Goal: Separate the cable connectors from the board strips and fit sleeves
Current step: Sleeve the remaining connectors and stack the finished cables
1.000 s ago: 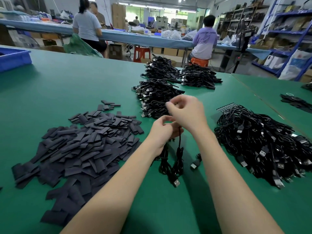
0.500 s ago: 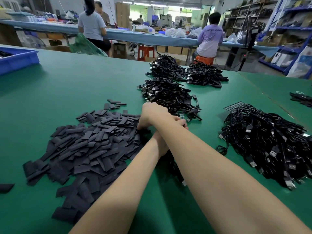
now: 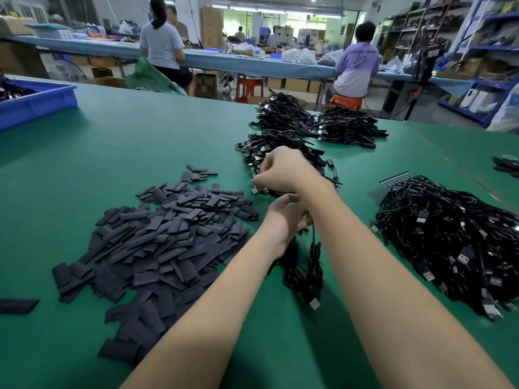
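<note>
My left hand (image 3: 283, 220) grips a small bundle of black cables (image 3: 304, 272) that hangs down onto the green table, with a USB plug at its lower end. My right hand (image 3: 286, 169) crosses above it, fingers curled in a pinch on a sleeve that the hand itself mostly hides. A wide heap of flat black sleeves (image 3: 168, 242) lies to the left. On the right lies a big tangle of cables (image 3: 455, 248), with a board strip (image 3: 398, 179) showing at its far edge.
Three heaps of cables (image 3: 283, 148) (image 3: 286, 113) (image 3: 348, 127) lie beyond my hands. A blue bin (image 3: 36, 99) stands at the far left. One loose sleeve (image 3: 16, 306) lies at the left edge. People sit at a long bench behind the table.
My right hand reached left over the sleeve heap half a second ago and has now come back up above my left hand. The left hand keeps its grip on the cable bundle.
</note>
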`<state>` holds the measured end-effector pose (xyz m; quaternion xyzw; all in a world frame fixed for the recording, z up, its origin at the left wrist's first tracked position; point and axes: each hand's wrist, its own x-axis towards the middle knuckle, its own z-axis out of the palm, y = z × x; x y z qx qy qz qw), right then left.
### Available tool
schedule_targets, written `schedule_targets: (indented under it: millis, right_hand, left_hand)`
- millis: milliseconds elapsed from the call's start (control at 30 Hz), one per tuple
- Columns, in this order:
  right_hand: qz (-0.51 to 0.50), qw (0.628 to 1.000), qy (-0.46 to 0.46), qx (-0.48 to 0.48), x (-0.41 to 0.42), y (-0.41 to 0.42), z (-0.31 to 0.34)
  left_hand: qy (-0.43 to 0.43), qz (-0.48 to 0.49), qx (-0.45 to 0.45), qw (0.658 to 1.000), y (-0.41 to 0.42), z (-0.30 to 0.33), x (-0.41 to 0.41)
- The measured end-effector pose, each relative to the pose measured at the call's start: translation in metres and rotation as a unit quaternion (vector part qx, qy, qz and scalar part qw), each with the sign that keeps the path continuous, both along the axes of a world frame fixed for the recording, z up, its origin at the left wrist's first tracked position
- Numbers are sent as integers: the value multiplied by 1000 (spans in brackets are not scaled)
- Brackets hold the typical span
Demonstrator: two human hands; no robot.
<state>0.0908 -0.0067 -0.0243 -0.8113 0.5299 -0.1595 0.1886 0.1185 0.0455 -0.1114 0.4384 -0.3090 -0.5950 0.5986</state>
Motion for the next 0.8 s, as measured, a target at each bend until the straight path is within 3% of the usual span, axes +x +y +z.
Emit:
schedule_targets:
  millis: [100, 200, 333, 400, 500, 800]
  right_hand:
    - [-52, 977, -208, 15, -48, 1, -1]
    - [-101, 898, -414, 110, -93, 13, -19]
    - [-127, 792, -561, 202, -121, 23, -53]
    - [-135, 759, -603, 203, -123, 25, -64]
    - [-152, 741, -627, 186, -122, 25, -68]
    - [-118, 761, -610, 188, -123, 30, -68]
  left_hand:
    - [34, -8, 4, 999, -2, 0, -1]
    - [6, -12, -16, 1000, -4, 2, -1]
    - [-33, -46, -44, 997, 0, 4, 1]
    - [-50, -55, -54, 996, 2, 6, 1]
    - [-58, -78, -60, 993, 3, 5, 4]
    - [-59, -110, -77, 989, 3, 4, 8]
